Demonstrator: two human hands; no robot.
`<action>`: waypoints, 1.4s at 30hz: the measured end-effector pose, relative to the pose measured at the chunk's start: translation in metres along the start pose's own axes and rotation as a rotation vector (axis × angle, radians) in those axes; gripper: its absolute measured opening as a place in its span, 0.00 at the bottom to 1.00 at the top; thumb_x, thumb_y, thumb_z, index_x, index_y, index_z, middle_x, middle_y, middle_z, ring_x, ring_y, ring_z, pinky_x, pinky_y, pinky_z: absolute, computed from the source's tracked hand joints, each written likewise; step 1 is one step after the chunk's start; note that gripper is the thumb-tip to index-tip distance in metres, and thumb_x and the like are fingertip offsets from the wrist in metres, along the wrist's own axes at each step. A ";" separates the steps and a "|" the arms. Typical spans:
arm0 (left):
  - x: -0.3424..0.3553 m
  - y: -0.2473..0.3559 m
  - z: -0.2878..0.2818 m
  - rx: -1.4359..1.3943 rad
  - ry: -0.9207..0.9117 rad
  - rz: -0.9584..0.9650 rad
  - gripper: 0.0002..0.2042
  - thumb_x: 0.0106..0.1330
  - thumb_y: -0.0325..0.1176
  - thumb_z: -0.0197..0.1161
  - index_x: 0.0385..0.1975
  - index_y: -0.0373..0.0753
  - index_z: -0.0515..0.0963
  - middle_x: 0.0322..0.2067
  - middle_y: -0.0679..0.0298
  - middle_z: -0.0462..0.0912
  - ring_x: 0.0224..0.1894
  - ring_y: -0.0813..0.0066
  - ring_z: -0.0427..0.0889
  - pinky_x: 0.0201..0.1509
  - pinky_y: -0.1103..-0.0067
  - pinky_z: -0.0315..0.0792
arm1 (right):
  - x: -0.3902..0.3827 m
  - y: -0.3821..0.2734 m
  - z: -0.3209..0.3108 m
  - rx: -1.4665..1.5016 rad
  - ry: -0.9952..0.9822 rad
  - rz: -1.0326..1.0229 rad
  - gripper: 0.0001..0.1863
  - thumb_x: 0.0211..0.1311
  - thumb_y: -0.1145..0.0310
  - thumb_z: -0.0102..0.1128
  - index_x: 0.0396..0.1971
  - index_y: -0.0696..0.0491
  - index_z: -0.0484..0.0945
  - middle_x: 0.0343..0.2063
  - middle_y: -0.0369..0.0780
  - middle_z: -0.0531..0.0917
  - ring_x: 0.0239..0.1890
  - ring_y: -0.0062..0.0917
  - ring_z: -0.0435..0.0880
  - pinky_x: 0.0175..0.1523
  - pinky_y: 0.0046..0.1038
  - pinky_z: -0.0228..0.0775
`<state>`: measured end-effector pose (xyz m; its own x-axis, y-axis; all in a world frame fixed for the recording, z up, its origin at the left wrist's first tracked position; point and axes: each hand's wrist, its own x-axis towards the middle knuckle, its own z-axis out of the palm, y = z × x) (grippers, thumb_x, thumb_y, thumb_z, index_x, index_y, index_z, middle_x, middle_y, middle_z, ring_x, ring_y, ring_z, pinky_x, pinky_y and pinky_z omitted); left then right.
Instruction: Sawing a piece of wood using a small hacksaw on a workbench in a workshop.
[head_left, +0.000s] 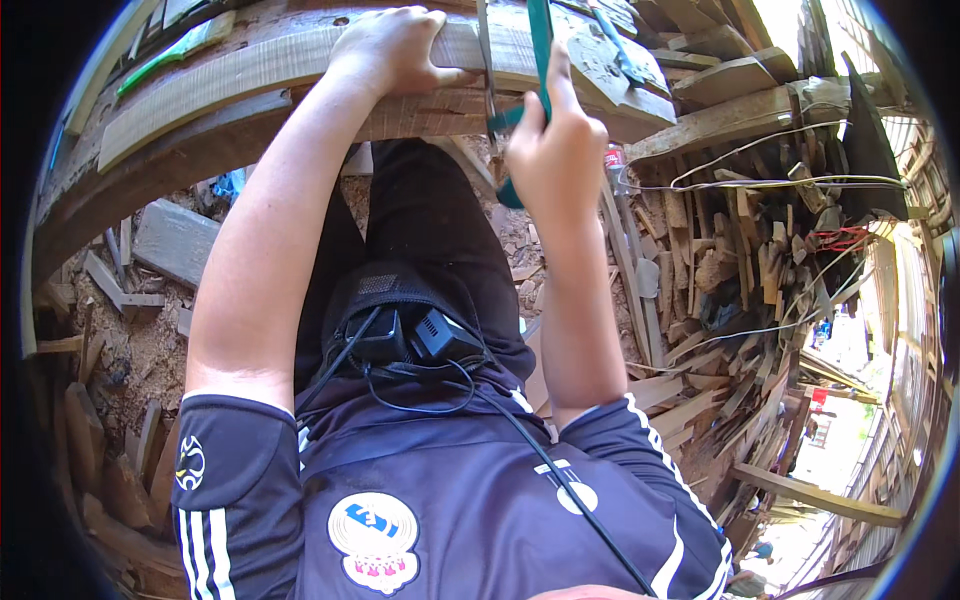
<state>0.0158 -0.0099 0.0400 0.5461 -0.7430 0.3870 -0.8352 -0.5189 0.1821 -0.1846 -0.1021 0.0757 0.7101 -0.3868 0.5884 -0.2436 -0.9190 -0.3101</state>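
A long pale wooden board point(215, 85) lies across the top of a thick wooden bench point(400, 118). My left hand point(390, 50) grips the board's near edge, fingers curled over the top and thumb stretched along it. Just to its right, my right hand point(560, 150) is closed around the handle of a green-framed hacksaw point(541, 45). The index finger points forward along the frame. The thin saw blade point(487, 60) crosses the board, its far end beyond the picture's edge. How deep it sits in the wood, I cannot tell.
A bright green tool point(180, 52) rests at the bench's far left, and a blue one point(617, 48) right of the saw. Wood scraps point(750, 240) pile up on the right, with a loose wire point(770, 183) above them. A grey plank point(175, 240) lies on the littered ground.
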 end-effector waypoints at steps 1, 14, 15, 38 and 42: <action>-0.004 0.003 -0.003 0.001 -0.015 -0.047 0.37 0.56 0.61 0.71 0.57 0.37 0.80 0.55 0.52 0.85 0.58 0.55 0.84 0.65 0.63 0.77 | 0.009 0.001 0.007 -0.001 0.016 -0.026 0.31 0.68 0.74 0.60 0.71 0.57 0.70 0.17 0.54 0.80 0.20 0.50 0.83 0.31 0.42 0.74; -0.005 0.015 -0.034 -0.046 -0.200 -0.086 0.30 0.56 0.56 0.70 0.50 0.37 0.83 0.51 0.51 0.87 0.56 0.55 0.86 0.62 0.64 0.78 | -0.059 -0.017 -0.087 0.115 -0.262 0.154 0.36 0.65 0.82 0.57 0.74 0.58 0.65 0.35 0.58 0.87 0.24 0.46 0.87 0.32 0.36 0.77; -0.005 0.005 -0.016 -0.024 -0.148 -0.064 0.35 0.56 0.61 0.70 0.55 0.38 0.81 0.54 0.51 0.86 0.57 0.54 0.85 0.64 0.62 0.77 | -0.042 -0.010 -0.060 0.121 -0.184 0.081 0.34 0.67 0.80 0.55 0.74 0.55 0.67 0.28 0.50 0.88 0.20 0.28 0.84 0.30 0.32 0.75; -0.002 0.008 -0.013 -0.010 -0.115 -0.061 0.39 0.57 0.61 0.70 0.61 0.37 0.78 0.57 0.51 0.84 0.60 0.54 0.83 0.68 0.62 0.75 | -0.006 -0.001 -0.022 0.050 -0.170 0.040 0.32 0.69 0.78 0.56 0.73 0.60 0.65 0.22 0.55 0.83 0.22 0.39 0.84 0.31 0.39 0.75; -0.005 0.018 -0.046 -0.057 -0.154 -0.082 0.30 0.56 0.57 0.70 0.49 0.37 0.83 0.51 0.51 0.87 0.55 0.56 0.86 0.61 0.64 0.79 | -0.089 -0.019 -0.112 0.164 -0.268 0.182 0.34 0.70 0.82 0.52 0.76 0.52 0.64 0.18 0.41 0.82 0.16 0.16 0.77 0.24 0.25 0.72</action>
<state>-0.0055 0.0039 0.0828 0.6124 -0.7574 0.2265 -0.7874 -0.5590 0.2596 -0.3170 -0.0588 0.1129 0.8181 -0.4892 0.3023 -0.2884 -0.8038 -0.5203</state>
